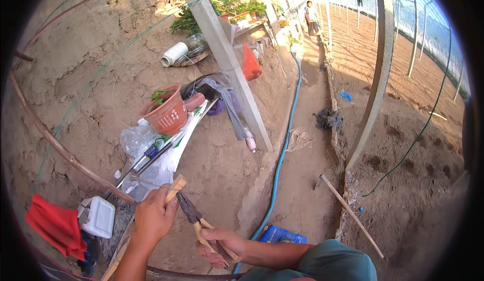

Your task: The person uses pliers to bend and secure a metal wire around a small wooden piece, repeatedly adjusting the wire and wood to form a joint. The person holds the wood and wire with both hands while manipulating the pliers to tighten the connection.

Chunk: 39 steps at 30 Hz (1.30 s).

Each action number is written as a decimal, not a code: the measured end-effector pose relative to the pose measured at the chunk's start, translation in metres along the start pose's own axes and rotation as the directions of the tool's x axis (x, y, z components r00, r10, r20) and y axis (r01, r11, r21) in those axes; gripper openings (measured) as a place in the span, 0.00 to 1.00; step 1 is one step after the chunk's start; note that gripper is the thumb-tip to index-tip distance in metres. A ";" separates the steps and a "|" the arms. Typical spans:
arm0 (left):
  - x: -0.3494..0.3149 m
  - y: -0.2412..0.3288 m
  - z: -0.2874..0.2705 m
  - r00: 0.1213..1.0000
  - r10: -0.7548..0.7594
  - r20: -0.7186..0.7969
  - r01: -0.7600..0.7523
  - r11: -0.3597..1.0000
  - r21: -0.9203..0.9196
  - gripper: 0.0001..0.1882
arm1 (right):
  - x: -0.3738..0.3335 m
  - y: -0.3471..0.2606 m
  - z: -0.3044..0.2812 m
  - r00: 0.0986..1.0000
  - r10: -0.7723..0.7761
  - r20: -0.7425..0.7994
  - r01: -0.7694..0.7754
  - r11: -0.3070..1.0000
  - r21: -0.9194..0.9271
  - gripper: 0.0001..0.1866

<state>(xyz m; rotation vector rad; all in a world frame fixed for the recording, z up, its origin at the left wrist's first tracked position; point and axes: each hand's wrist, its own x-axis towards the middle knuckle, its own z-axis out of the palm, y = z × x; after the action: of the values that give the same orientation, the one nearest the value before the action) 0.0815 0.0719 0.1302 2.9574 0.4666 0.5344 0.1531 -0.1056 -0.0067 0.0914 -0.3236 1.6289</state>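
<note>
My left hand (154, 216) is closed round a pale wooden handle (175, 189). A thin, bent metal rod (147, 183) juts out to the left of that hand and seems to belong to the same tool. My right hand (222, 243) grips a dark-bladed hand tool with wooden handles (202, 234); two light wooden lengths show about the fingers. Its narrow metal blade (189, 208) points up and left, with its tip close to the wooden handle. Whether this is one two-handled tool or two tools together, I cannot tell.
A blue hose (279, 172) runs along the path. At right lies a long-handled hoe (351, 215) beside concrete posts (371, 94). A potted plant (169, 110), white plastic container (98, 217) and red cloth (56, 225) are on the left. Another person (311, 18) stands far off.
</note>
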 end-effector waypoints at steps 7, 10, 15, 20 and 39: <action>0.008 0.015 0.013 0.996 -0.083 -0.014 0.084 0.975 0.208 0.24 | -0.007 -0.030 0.005 0.996 0.087 -0.013 -0.087 0.996 0.032 0.16; 0.028 0.026 0.023 0.996 -0.092 0.005 0.087 0.959 0.271 0.25 | -0.013 -0.056 0.004 0.993 0.114 -0.013 -0.113 0.993 0.025 0.16; 0.054 0.052 0.027 0.970 -0.233 0.072 0.202 0.932 0.300 0.25 | -0.021 -0.092 0.008 0.989 0.143 -0.027 -0.143 0.990 0.006 0.16; 0.080 0.062 0.044 0.962 -0.258 0.085 0.219 0.922 0.318 0.24 | -0.029 -0.125 0.019 0.972 0.117 -0.204 -0.130 0.990 -0.048 0.21; 0.110 0.078 0.051 0.973 -0.204 0.110 0.169 0.949 0.265 0.18 | -0.037 -0.164 0.033 0.890 -0.082 -0.448 -0.197 0.817 -0.542 0.14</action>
<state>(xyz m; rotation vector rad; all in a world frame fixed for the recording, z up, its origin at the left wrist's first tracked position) 0.2196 0.0307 0.1301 3.1129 0.8484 0.2674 0.3137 -0.1413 0.0409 -0.7687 -0.4451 1.4932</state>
